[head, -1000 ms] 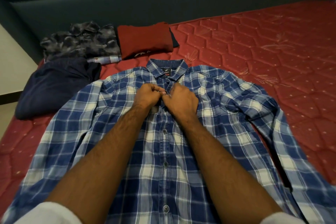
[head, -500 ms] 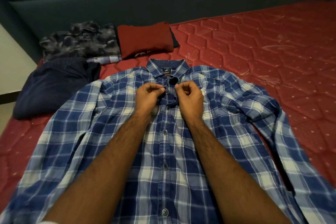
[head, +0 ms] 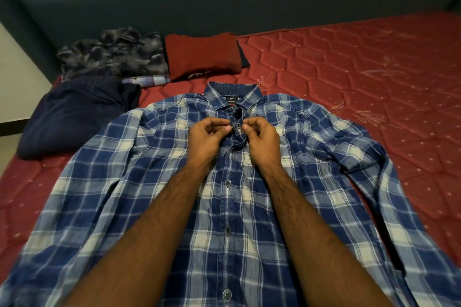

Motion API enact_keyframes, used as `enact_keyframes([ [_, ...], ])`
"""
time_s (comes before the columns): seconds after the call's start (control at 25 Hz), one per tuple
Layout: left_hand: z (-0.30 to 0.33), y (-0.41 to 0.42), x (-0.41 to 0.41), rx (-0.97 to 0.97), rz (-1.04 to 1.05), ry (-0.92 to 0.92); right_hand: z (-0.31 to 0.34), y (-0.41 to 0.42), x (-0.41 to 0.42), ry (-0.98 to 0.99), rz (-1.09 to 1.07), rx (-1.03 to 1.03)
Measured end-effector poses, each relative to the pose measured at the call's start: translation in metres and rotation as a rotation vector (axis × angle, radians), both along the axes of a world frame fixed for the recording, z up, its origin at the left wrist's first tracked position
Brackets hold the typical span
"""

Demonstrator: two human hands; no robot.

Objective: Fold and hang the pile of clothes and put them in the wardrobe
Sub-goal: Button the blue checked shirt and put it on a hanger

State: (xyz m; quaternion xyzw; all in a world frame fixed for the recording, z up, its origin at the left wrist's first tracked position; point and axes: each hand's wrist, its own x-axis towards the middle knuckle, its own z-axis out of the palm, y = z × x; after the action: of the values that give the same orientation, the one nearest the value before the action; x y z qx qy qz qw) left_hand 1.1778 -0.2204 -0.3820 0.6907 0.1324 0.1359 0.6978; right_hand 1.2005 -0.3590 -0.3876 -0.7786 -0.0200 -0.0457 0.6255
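Blue plaid shirt (head: 249,219), flat, mostly buttoned.

— Where is room lying open?
— Bare red mattress (head: 374,62) is stretching wide to the right; nothing is sitting there.
— And left?
— Folded clothes are crowding it; camouflage shirt (head: 112,55), maroon garment (head: 202,55), navy garment (head: 74,112) are blocking.

Your two forearms are bare and hairy, with no sleeve on them. Your left hand (head: 208,136) and right hand (head: 262,138) have short nails and no rings.
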Motion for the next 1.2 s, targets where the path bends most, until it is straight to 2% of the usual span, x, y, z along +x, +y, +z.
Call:
enact_keyframes([
  [0.32, -0.004, 0.001, 0.002, 0.005, -0.014, 0.009, -0.002, 0.007, 0.001, -0.031, 0.025, -0.058],
  [0.6, 0.000, -0.001, 0.000, -0.014, 0.005, 0.014, -0.003, 0.003, 0.001, -0.009, 0.095, 0.064],
  [0.8, 0.007, -0.001, -0.004, -0.099, -0.023, 0.037, 0.000, 0.006, -0.004, -0.025, 0.062, 0.006],
  [1.08, 0.000, -0.003, 0.000, 0.112, 0.050, 0.062, -0.001, 0.013, -0.003, -0.009, 0.022, -0.160],
  [1.2, -0.001, -0.002, 0.001, 0.130, 0.055, 0.029, 0.002, 0.013, 0.000, 0.037, 0.037, -0.205],
])
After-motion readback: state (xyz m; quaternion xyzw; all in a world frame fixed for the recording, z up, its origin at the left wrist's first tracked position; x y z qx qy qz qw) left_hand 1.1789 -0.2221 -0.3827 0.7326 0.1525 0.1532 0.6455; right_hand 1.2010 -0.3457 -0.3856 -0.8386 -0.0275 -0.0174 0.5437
